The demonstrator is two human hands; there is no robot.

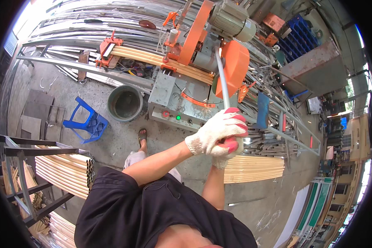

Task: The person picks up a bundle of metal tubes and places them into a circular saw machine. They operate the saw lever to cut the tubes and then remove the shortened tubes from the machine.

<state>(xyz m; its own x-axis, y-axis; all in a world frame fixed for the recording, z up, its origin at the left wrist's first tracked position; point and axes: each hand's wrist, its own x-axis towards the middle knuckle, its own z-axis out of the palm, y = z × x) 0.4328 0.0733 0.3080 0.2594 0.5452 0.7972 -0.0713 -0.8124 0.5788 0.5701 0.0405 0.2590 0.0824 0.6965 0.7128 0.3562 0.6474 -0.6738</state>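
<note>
Both my hands wear white knit gloves with red fingertips and are closed around the grey lever (222, 78) of an orange cut-off saw. My left hand (220, 129) wraps the lever's near end. Close against it, my right hand (227, 153) is partly hidden by the left. Beyond the hands, the lever runs up to the saw head beside the orange blade guard (234, 68). Several tan tubes (142, 56) lie side by side across the saw table (163, 89), reaching under the head. Small sparks show around the guard and table.
An orange clamp (108, 51) stands at the tubes' left end. A grey tub (125, 103) and blue plastic stool (87, 120) are on the floor at left. Racked tubes (62, 169) lie lower left; more tubes (254, 168) are stacked right of my arms. Metal lengths lie behind the saw.
</note>
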